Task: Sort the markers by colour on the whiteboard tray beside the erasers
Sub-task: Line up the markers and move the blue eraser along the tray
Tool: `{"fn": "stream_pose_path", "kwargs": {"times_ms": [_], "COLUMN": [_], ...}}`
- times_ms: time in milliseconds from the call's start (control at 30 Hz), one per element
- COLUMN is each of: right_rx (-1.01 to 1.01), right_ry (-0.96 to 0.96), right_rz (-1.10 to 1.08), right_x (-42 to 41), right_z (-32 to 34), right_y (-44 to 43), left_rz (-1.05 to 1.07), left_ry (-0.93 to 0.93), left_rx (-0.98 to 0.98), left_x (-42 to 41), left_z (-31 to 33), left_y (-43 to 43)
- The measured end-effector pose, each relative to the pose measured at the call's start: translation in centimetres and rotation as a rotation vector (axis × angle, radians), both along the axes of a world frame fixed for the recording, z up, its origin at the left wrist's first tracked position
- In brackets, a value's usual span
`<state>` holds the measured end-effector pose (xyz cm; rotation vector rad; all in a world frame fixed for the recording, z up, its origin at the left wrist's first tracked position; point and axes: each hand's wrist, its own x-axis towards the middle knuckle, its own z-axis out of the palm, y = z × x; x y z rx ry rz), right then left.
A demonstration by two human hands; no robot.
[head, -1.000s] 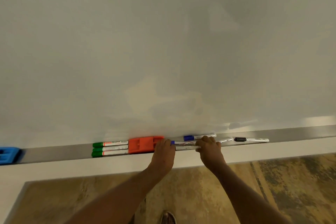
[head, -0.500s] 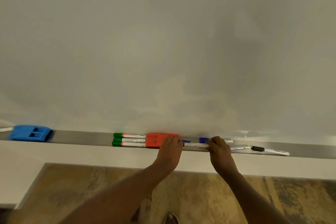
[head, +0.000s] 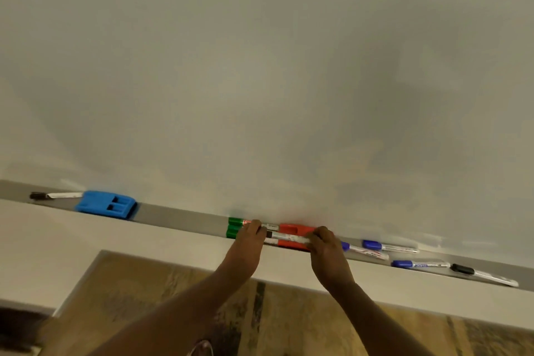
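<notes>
My left hand and my right hand each pinch one end of a dark-capped white marker. It is held level in front of the red eraser on the grey tray. Green-capped markers lie stacked just left of the red eraser, partly hidden by my left hand. Right of my right hand lie three blue-capped markers and a black-capped marker. A blue eraser sits far left, with another black-capped marker beyond it.
The whiteboard rises directly behind the tray. A pale ledge runs below the tray, and wood-patterned floor shows beneath. Bare tray stretches between the blue eraser and the green markers.
Both hands have shifted left from the spot right of the red eraser to in front of it, carrying a marker. The view has swung left, revealing the blue eraser and the far-left marker.
</notes>
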<state>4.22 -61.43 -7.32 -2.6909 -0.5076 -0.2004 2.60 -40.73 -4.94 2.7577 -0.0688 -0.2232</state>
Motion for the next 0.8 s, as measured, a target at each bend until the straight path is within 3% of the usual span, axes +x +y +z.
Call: {"fn": "stream_pose_path", "kwargs": {"times_ms": [100, 133, 433, 800], "right_rx": [0.072, 0.092, 0.047, -0.152], "right_ry": [0.001, -0.002, 0.112, 0.173], "right_rz": [0.057, 0.082, 0.088, 0.008], "right_x": [0.1, 0.2, 0.7, 0.9], "right_z": [-0.4, -0.6, -1.6, -2.2], "right_y": [5.0, 6.8, 19.4, 23.3], "left_rz": [0.206, 0.235, 0.326, 0.173], "left_ry": [-0.014, -0.058, -0.088, -0.016], "left_rx": [-0.312, -0.333, -0.249, -0.244], "left_x": [-0.7, -0.8, -0.5, 1.0], "left_z": [-0.3, -0.3, -1.4, -3.2], "left_y": [4.7, 6.2, 18.0, 22.5]}}
